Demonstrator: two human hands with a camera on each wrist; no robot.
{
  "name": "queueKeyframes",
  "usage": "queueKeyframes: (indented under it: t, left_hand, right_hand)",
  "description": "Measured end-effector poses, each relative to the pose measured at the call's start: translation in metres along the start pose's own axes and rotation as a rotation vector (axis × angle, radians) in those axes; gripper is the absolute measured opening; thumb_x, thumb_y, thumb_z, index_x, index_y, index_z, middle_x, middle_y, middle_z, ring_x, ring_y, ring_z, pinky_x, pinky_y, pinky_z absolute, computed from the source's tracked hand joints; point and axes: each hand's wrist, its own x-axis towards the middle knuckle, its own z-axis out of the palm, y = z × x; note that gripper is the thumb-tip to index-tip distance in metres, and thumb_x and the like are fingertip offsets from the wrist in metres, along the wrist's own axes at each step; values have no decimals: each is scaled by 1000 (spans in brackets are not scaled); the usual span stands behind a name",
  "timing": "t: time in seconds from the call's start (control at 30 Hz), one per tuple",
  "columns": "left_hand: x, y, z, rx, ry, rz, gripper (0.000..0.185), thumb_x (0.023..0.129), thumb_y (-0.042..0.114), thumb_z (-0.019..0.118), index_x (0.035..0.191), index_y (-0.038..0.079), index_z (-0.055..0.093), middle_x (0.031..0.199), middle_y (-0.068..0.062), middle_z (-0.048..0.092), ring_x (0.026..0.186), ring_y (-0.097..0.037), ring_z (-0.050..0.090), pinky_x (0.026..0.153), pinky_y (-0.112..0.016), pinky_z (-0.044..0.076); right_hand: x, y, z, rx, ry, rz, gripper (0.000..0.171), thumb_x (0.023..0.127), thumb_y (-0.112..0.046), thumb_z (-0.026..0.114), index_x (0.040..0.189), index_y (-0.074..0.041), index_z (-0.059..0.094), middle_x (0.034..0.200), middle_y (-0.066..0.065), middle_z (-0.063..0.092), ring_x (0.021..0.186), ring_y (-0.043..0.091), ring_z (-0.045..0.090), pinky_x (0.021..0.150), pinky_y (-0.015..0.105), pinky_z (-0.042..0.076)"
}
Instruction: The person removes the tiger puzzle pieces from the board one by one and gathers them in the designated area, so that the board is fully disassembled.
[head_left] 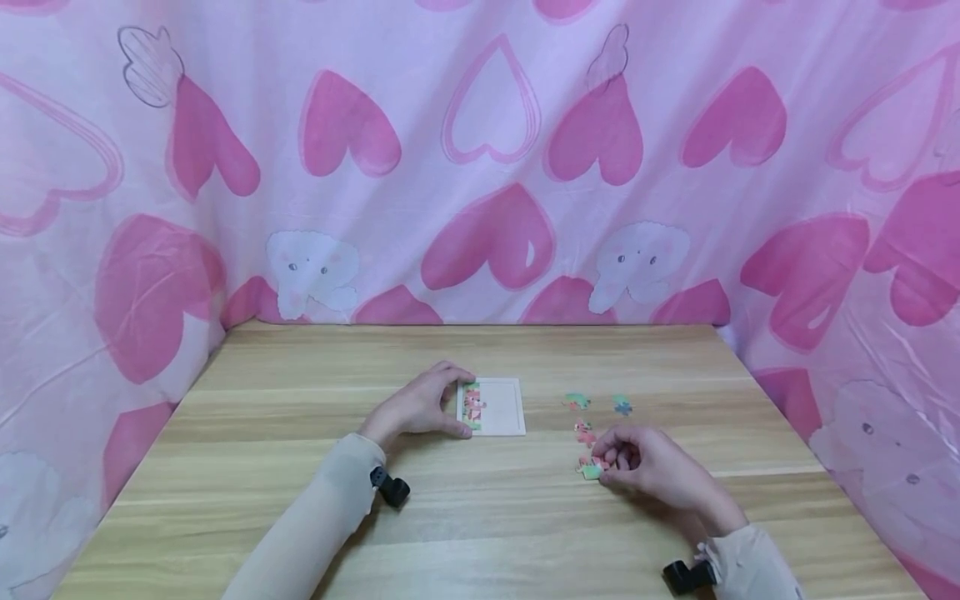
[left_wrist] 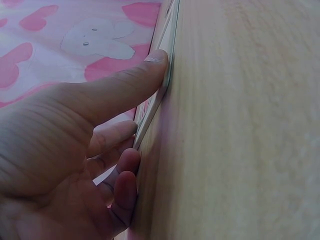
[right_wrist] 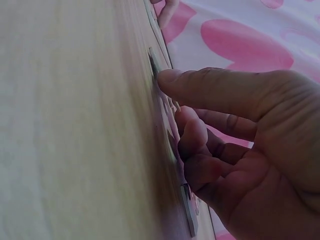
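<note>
My left hand (head_left: 420, 404) holds the left end of a white square puzzle tray (head_left: 504, 408), thumb at its near corner and fingers at the far one. Joined pink and green jigsaw pieces (head_left: 473, 407) fill a strip along the tray's left side. In the left wrist view, the thumb (left_wrist: 132, 82) presses on the tray's edge. To the right of the tray, my right hand (head_left: 652, 467) pinches a green and red jigsaw piece (head_left: 592, 470) at the table surface. In the right wrist view its thumb (right_wrist: 210, 90) touches that piece; the grip is partly hidden.
Beyond the right hand lie loose jigsaw pieces: a red one (head_left: 583, 431), a green and orange one (head_left: 577, 401) and a blue-green one (head_left: 622, 405). The wooden table (head_left: 465, 517) ends at a pink heart-patterned curtain (head_left: 480, 167).
</note>
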Motion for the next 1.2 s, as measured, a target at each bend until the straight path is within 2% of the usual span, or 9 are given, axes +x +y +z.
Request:
queueKeyframes:
  t: [0.27, 0.57, 0.7, 0.83, 1.07, 1.2]
  left_hand:
    - [-1, 0, 0, 5, 3, 5, 92, 80, 31, 104, 158, 12, 60, 150, -3, 57, 116, -21, 54, 106, -42, 49]
    - [-3, 1, 6, 7, 5, 5, 91, 80, 30, 104, 157, 12, 60, 139, -4, 58, 109, -21, 53, 98, -40, 48]
    - [-2, 1, 3, 10, 18, 2, 90, 79, 30, 105, 156, 12, 61, 138, -4, 59, 108, -21, 53, 96, -40, 48]
    - [-2, 1, 3, 7, 12, -13, 90, 79, 30, 105, 156, 14, 61, 141, -3, 59, 111, -21, 54, 100, -41, 49]
    - [-2, 0, 2, 9, 8, -5, 92, 80, 31, 104, 158, 14, 59, 158, -3, 55, 125, -24, 54, 119, -47, 47]
    - [-1, -1, 2, 16, 3, 4, 96, 80, 31, 104, 161, 13, 56, 159, -3, 55, 124, -24, 54, 118, -47, 48]
  right_hand:
    - [0, -1, 2, -19, 1, -23, 23, 92, -10, 92, 109, -10, 76, 94, 2, 68, 82, 10, 60, 69, 22, 53]
    - [-5, 1, 3, -32, -5, -19, 24, 91, -9, 91, 109, -10, 75, 95, 2, 68, 83, 10, 61, 70, 22, 54]
    - [-3, 1, 2, -59, 7, -1, 24, 92, -10, 91, 109, -12, 76, 96, 2, 68, 83, 10, 60, 70, 23, 54]
    - [-4, 0, 2, -70, 13, 1, 23, 93, -11, 91, 110, -12, 76, 96, 1, 68, 83, 10, 60, 70, 23, 53]
    - [-3, -2, 1, -75, 16, -9, 24, 92, -10, 91, 110, -12, 77, 95, 0, 69, 84, 9, 61, 70, 23, 54]
    - [-2, -2, 0, -70, 9, 17, 25, 91, -8, 91, 111, -11, 76, 96, 2, 68, 85, 11, 61, 71, 23, 54]
